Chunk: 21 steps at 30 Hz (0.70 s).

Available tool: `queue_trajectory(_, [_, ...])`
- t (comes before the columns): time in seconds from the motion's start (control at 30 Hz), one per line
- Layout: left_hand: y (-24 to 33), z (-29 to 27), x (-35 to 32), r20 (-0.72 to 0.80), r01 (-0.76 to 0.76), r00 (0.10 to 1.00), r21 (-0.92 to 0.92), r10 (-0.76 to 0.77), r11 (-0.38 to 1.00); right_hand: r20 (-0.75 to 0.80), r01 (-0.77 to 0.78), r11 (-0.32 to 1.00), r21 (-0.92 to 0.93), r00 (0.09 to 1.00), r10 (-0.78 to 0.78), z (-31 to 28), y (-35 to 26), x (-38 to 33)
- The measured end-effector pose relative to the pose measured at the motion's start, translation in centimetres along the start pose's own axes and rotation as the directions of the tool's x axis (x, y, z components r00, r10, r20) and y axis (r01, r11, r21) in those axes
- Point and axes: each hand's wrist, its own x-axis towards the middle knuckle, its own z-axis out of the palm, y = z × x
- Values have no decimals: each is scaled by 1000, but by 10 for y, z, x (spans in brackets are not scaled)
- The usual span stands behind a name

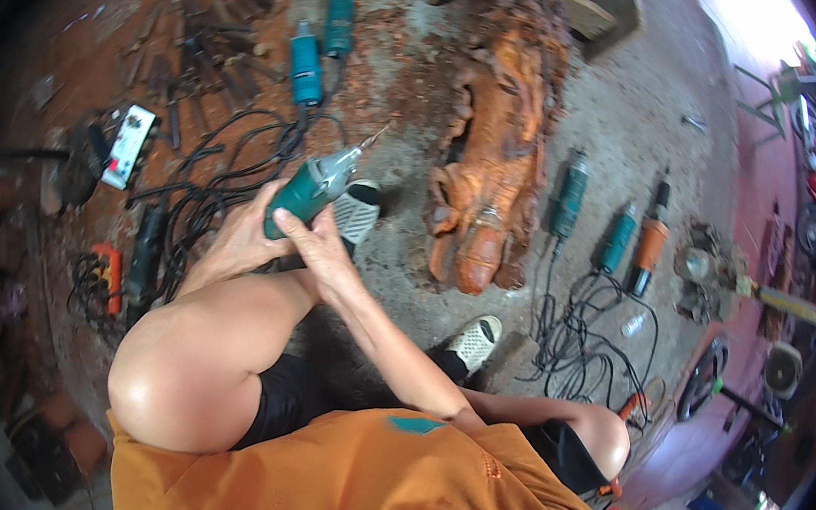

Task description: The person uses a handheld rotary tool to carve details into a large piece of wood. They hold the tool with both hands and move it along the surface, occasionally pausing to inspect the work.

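Note:
A green die grinder with a metal nose is held in both my hands, its thin bit tilted up and to the right. My left hand is wrapped around its rear from the left, with part of the fingers hidden. My right hand grips the body from below and the right. The bit touches nothing and points over the floor, left of a carved piece of brown wood. This carving lies lengthwise on the concrete, apart from the grinder.
Left lie several chisels, a white power strip and tangled black cables. Two teal grinders rest beyond my hands. More grinders, an orange tool and cables lie right. A wooden box stands behind the carving.

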Motion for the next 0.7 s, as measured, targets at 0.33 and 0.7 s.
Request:
queue_trajectory(0.33, [-91, 30, -18, -212, 210, 926, -399, -312, 893, 218, 24, 847, -531, 970, 109, -9, 30, 5])
queue_trajectory(0.7, [-119, 39, -9, -264, 330, 896, -141, -356, 933, 184, -110, 802, -586, 947, 265, -46, 55, 6])
